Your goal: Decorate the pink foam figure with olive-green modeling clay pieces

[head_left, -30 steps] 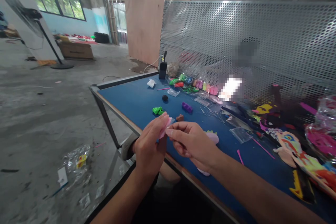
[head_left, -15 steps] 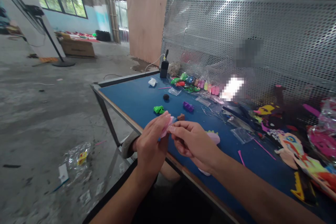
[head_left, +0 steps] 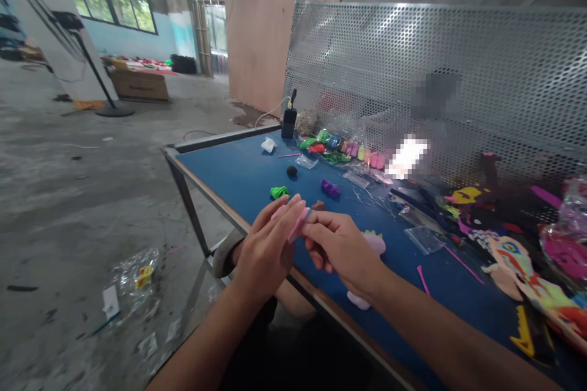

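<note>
Over the table's near edge, my left hand (head_left: 270, 244) is closed on a piece of soft pink clay (head_left: 298, 223), which shows flattened between its fingers. My right hand (head_left: 342, 250) pinches at the clay's right side, where a bit of clear plastic film (head_left: 309, 212) sticks out. How far the film wraps the clay is hidden by my fingers. Just beyond my hands lie a green clay lump (head_left: 278, 192), a brown lump (head_left: 317, 204) and a purple lump (head_left: 330, 188). Partly behind my right hand rests a pale lilac clay shape (head_left: 373, 243) with yellow-green spikes.
The blue table (head_left: 220, 165) carries a black clay ball (head_left: 292, 171), packs of coloured clay (head_left: 353, 148) and a plastic bag (head_left: 422, 239). A yellow-edged tool (head_left: 523, 330) and colourful cut-outs (head_left: 518, 263) lie at right. A perforated metal panel (head_left: 348, 43) stands behind.
The pink clay now shows more between my hands, and my left fingers lie flatter over it. My right hand has shifted slightly right, still pinching. The view has moved a little.
</note>
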Motion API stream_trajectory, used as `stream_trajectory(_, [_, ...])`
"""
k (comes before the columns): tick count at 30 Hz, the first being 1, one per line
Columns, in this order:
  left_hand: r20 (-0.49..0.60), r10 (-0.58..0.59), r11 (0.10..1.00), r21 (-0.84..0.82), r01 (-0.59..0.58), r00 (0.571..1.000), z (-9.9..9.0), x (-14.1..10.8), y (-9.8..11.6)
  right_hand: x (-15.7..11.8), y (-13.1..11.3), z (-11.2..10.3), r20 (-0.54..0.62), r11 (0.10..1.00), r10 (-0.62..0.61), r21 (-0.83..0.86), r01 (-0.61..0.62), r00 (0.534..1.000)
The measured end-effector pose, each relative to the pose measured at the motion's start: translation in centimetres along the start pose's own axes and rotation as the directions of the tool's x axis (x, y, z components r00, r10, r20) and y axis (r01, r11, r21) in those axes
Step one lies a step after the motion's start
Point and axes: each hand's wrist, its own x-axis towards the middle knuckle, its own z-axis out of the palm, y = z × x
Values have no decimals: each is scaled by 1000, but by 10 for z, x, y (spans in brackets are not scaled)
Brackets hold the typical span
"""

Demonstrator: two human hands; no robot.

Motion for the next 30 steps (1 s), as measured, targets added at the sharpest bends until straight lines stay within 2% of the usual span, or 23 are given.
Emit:
stream_trajectory(3, [68, -118, 990, -67, 122, 991, -12, 3, 3, 2, 1, -4, -89, 964, -201, -196, 181, 976])
stream_trajectory(5, [59, -182, 981, -62, 185, 982, -19, 6, 6, 1, 1, -5, -87, 912, -304, -316, 263, 949])
stream_trajectory(7, [38, -172, 984, -28, 174, 984, -22, 8, 9, -1, 2, -5, -47, 842, -395, -419, 341, 917])
stream_trajectory(11, [19, -78, 993, 86, 76, 997, -22, 10, 9, -3, 4, -3, 39, 694, -544, -541, 475, 838])
stream_trajectory(15, [50, -69, 991, 122, 62, 996, -23, 9, 9, -3, 7, -2, 69, 628, -593, -585, 514, 802])
stream_trajectory(21, [80, -113, 989, 105, 105, 990, -23, 10, 14, -5, 10, -2, 117, 540, -634, -640, 547, 764])
stream_trajectory(27, [75, -149, 978, 161, 135, 986, -17, 9, 13, -6, 15, 2, 148, 507, -624, -671, 542, 767])
stream_trajectory(30, [94, -118, 976, 193, 99, 988, -18, 8, 10, -6, 15, 2, 149, 511, -608, -678, 529, 780])
